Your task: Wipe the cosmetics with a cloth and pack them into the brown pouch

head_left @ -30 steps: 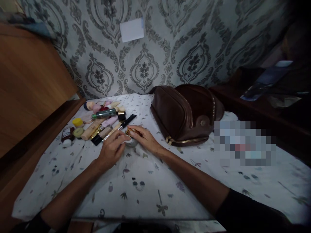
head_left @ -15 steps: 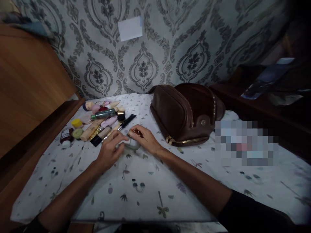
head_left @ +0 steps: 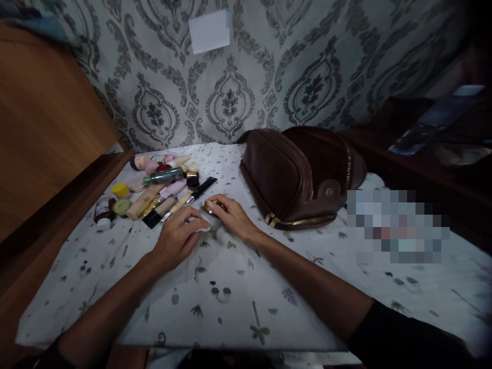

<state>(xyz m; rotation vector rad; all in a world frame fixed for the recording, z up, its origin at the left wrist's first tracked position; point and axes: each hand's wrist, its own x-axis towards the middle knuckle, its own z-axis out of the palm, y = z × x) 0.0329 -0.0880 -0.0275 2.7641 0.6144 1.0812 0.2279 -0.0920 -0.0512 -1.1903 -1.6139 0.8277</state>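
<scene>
My left hand (head_left: 179, 236) is closed on a crumpled white wipe or tissue (head_left: 202, 223), which bulges out past the thumb and forefinger. Close beside it, my right hand (head_left: 232, 218) pinches a small shiny gold-and-brown item (head_left: 208, 206) between thumb and fingers; its exact kind is unclear. Both hands are just above the patterned white cloth (head_left: 226, 318). Just beyond them lies a black-capped tube (head_left: 203, 188), at the near edge of a group of cosmetics. A flat beige tube with a black cap (head_left: 151, 220) lies left of the tissue.
A brown leather bag (head_left: 277, 169) with gold zips stands open to the right of my hands. At the left are a yellow-lidded jar (head_left: 120, 190), a dark red bottle (head_left: 104, 212) and a green-tinted bottle (head_left: 166, 176). A wooden panel (head_left: 49, 118) borders the left side.
The small item has turned in my right hand and shows more of its gold surface. The white tissue is bunched closer into my left hand. The whole view has shifted slightly.
</scene>
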